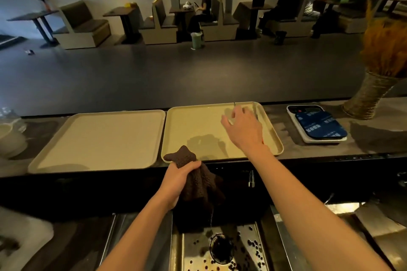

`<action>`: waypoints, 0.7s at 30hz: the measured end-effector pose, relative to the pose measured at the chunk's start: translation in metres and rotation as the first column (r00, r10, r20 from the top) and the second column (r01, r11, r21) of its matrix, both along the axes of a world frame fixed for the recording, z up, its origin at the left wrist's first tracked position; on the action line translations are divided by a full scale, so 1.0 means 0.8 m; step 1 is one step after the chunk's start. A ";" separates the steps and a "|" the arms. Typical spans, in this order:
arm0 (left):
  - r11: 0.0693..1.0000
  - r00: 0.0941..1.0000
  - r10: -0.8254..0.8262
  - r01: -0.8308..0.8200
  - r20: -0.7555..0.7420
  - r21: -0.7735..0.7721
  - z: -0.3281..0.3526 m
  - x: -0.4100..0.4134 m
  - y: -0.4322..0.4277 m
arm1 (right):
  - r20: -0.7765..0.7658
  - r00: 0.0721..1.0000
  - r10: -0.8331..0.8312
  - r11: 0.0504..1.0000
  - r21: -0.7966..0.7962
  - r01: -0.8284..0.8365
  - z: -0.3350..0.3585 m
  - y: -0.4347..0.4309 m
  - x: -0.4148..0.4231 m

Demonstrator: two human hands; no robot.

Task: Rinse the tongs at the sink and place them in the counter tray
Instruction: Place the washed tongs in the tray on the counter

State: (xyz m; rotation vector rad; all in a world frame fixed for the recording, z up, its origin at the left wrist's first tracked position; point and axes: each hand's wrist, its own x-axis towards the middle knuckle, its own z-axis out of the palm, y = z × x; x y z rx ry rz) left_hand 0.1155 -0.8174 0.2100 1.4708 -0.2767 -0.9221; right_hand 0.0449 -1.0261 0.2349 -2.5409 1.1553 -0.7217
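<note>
Two beige trays sit side by side on the counter. My right hand (242,126) reaches over the right tray (198,121) with its fingers spread and relaxed. The metal tongs (256,114) lie mostly hidden under that hand, near the tray's right rim. Only a thin tip past the fingers and a reddish bit by the wrist show. Whether the fingers touch the tongs I cannot tell. My left hand (179,179) grips a dark brown knitted cloth (198,185) above the sink (193,246).
The left tray (99,138) holds nothing. A white scale with a blue pad (319,125) stands right of the trays, and a woven vase of dried grass (372,94) beyond it. Dark beans lie scattered around the sink's drain (221,248). A small tap (251,179) sticks out below the counter edge.
</note>
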 end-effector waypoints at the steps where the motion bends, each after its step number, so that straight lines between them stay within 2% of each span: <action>1: 1.000 1.000 0.023 -0.023 -0.002 0.008 0.000 0.001 0.011 | 0.014 0.998 0.060 0.997 0.057 -0.061 0.001 0.019 0.003; 6: 0.969 0.970 0.241 -0.241 0.004 0.062 -0.010 0.024 0.090 | 0.191 0.940 0.281 0.906 0.271 -0.326 -0.010 0.136 0.043; 9: 0.903 0.905 0.425 -0.421 -0.028 0.083 -0.018 0.034 0.152 | 0.244 0.886 0.396 0.819 0.343 -0.460 -0.018 0.211 0.073; 13: 0.807 0.805 0.589 -0.580 -0.073 0.108 -0.028 0.038 0.237 | 0.279 0.822 0.497 0.711 0.413 -0.570 -0.031 0.295 0.105; 16: 0.740 0.736 0.672 -0.662 -0.085 0.118 -0.032 0.034 0.307 | 0.249 0.745 0.619 0.621 0.426 -0.658 -0.039 0.368 0.123; 21: 0.583 0.574 0.812 -0.800 -0.100 0.140 -0.048 0.015 0.439 | 0.119 0.585 0.802 0.518 0.350 -0.781 -0.058 0.510 0.140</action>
